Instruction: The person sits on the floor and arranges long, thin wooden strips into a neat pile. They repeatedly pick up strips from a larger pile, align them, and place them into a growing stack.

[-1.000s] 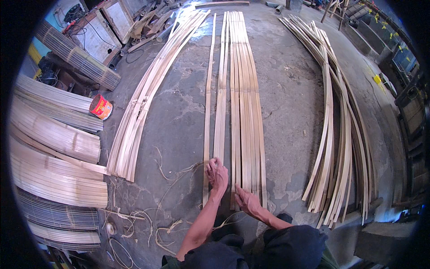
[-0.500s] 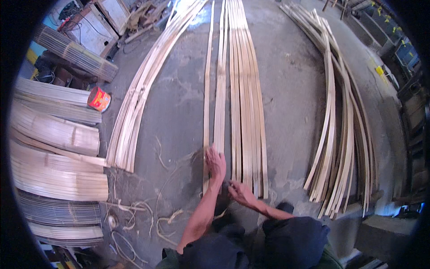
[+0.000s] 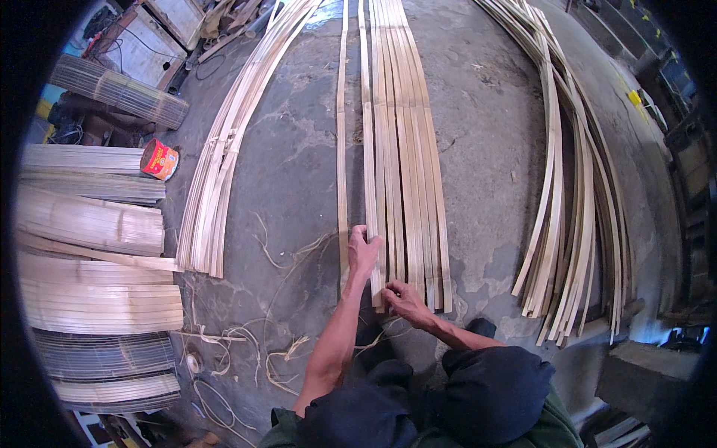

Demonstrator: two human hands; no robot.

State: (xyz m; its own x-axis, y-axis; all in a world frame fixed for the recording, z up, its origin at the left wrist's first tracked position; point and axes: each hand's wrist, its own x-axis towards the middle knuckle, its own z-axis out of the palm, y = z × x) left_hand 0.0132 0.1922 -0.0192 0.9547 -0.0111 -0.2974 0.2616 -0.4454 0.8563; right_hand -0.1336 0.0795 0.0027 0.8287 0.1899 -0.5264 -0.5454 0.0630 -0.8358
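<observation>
At 10 o'clock from the hands, a loose bundle of pale, flat bamboo strips (image 3: 205,201) lies on the grey concrete floor (image 3: 478,246). Toward 11 o'clock, one single pale bamboo strip (image 3: 341,149) lies apart. The bare left hand (image 3: 364,250) is at the left edge of the long row of pale bamboo strips (image 3: 411,172), which stretches on the floor toward 12 o'clock; its fingers are bent, but I cannot tell if this grip is clamped. The bare right hand (image 3: 407,300) is at the near ends, fingers curled; whether its grip closes on a strip, I cannot tell either.

Each strip is probably light, springy along its length, rather smooth, and could split at an edge. I would take it near its 6 o'clock end, thumb and fingers across the narrow width.

What is hard to see: the far ends of the bundle, the single strip and the row are cut off at 12 o'clock, the left forearm crosses close to the single strip's near end, and most fingertips are hidden.
</observation>
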